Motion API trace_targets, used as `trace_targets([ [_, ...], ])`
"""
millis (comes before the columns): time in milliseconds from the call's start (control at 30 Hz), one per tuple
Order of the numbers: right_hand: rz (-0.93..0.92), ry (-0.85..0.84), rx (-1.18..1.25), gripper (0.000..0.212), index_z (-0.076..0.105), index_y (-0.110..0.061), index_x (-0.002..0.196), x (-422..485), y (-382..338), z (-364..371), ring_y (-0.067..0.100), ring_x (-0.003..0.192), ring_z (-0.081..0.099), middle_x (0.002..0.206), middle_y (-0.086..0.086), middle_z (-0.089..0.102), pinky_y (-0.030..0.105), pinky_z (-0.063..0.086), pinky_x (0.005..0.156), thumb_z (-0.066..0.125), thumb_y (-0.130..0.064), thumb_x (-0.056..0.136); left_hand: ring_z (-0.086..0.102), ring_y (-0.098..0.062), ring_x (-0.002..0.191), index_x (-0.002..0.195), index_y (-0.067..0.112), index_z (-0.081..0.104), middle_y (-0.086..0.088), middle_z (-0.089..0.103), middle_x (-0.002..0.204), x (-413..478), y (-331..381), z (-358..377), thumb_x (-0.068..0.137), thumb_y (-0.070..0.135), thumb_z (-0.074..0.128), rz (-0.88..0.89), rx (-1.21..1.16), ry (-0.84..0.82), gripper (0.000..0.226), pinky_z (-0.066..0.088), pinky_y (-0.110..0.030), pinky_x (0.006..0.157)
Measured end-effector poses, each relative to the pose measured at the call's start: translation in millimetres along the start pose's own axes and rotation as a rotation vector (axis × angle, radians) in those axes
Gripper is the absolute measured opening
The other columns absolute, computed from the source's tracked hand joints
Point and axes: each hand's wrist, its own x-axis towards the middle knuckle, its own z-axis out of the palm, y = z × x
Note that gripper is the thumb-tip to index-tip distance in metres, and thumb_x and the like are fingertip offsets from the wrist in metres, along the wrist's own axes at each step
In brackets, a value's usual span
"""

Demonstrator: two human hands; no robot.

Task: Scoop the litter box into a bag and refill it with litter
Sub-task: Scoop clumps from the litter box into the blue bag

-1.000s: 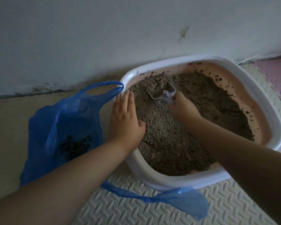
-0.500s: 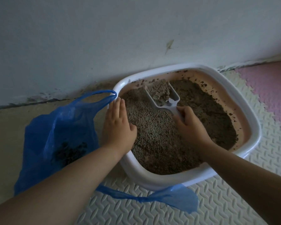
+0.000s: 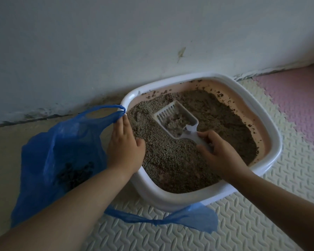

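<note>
Left hand [image 3: 124,150] laid flat, fingers together, over the 9 o'clock rim of the one white plastic litter box with pink inner wall [image 3: 272,142], pinning a handle of the single translucent blue plastic bag [image 3: 61,153]. Right hand [image 3: 218,153] clenched around the handle of one pale slotted plastic scoop [image 3: 176,118], raised above the grey-brown granular litter [image 3: 163,160], a clump lying in its pan. No writing readable anywhere. Dark lumps inside bag only dimly seen. Both forearms cut off at 6 o'clock. Cream embossed foam mat [image 3: 261,214] beneath, one pink tile [image 3: 301,98] at 2 o'clock.

pale scuffed wall [image 3: 116,42], cream foam mat [image 3: 243,223], pink tile [image 3: 297,95], dim light
</note>
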Motion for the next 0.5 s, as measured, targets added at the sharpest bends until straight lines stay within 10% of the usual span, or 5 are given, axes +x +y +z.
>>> trace_targets([
  [200, 0.070, -0.306, -0.164, 0.021, 0.053, -0.026, 0.115, 9, -12, 18, 0.015, 0.071, 0.061, 0.087, -0.005, 0.062, 0.034, 0.052, 0.065, 0.055, -0.027, 0.094, -0.002, -0.013, 0.146, 0.152, 0.019, -0.006, 0.006, -0.016, 0.158, 0, -4, 2, 0.097, 0.025, 0.037, -0.012, -0.124, -0.015, 0.070, 0.019, -0.033, 0.116],
  [500, 0.106, -0.301, -0.117, 0.019, 0.054, -0.009, 0.094, 68, -48, 64, 0.016, 0.051, 0.041, 0.065, 0.003, 0.051, 0.026, 0.029, 0.046, 0.044, -0.024, 0.098, -0.001, -0.009, 0.145, 0.153, 0.020, -0.001, 0.007, -0.011, 0.159, 2, -6, 6, 0.096, 0.020, 0.037, -0.003, -0.197, 0.015, 0.068, 0.013, -0.019, 0.106],
])
